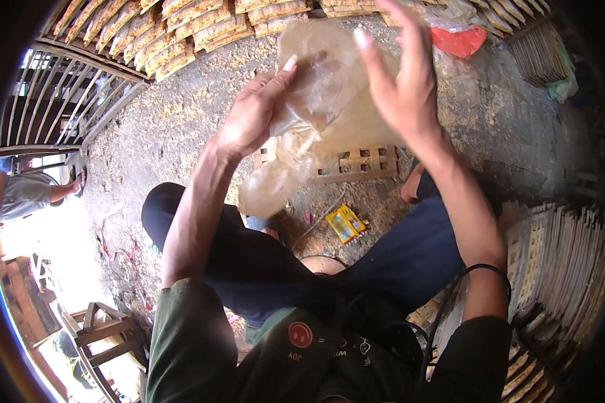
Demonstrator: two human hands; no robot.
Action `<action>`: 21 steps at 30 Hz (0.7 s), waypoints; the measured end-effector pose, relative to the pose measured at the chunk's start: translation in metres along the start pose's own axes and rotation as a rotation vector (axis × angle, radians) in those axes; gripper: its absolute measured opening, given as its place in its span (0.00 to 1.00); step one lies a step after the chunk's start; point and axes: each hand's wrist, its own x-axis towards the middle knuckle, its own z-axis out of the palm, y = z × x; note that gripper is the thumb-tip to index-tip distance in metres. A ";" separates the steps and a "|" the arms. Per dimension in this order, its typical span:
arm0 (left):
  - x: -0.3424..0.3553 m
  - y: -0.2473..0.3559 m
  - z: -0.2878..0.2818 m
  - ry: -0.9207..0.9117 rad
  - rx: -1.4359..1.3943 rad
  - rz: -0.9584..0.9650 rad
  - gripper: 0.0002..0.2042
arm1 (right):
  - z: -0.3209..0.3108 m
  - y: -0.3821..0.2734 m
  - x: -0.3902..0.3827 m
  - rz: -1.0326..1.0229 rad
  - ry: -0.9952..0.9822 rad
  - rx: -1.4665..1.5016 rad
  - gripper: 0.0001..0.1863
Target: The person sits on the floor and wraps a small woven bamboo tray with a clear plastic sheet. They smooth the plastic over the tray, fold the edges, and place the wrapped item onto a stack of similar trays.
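Note:
My left hand (257, 111) pinches a crumpled, see-through plastic bag (329, 87), the thumb on top and the fingers showing dimly through the film. Loose folds of it hang down over a slatted wooden piece (356, 165) on the ground. To the right of the plastic, my right hand (407, 87) is raised with thumb and fingers apart, slightly smeared by motion. Nothing shows in its grasp. On the ground between my legs lies a small yellow box (346, 224) with a clear window.
Stacked trays of pale brown pieces (175, 30) line the far side. Red plastic (458, 41) lies at the far right, near stacked slats (541, 57). More stacked racks (558, 262) stand at right. A wooden stool (104, 339) and another person's leg (64, 191) are at left.

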 end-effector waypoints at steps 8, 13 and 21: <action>-0.008 -0.002 -0.008 -0.102 -0.154 0.054 0.29 | 0.010 0.006 -0.032 0.516 -0.692 -0.254 0.53; -0.011 -0.002 -0.005 -0.046 -0.084 0.056 0.31 | 0.007 0.002 -0.033 0.080 -0.393 -0.186 0.54; -0.022 0.004 -0.010 -0.076 -0.181 0.053 0.32 | 0.013 0.034 -0.044 0.412 -0.634 -0.253 0.52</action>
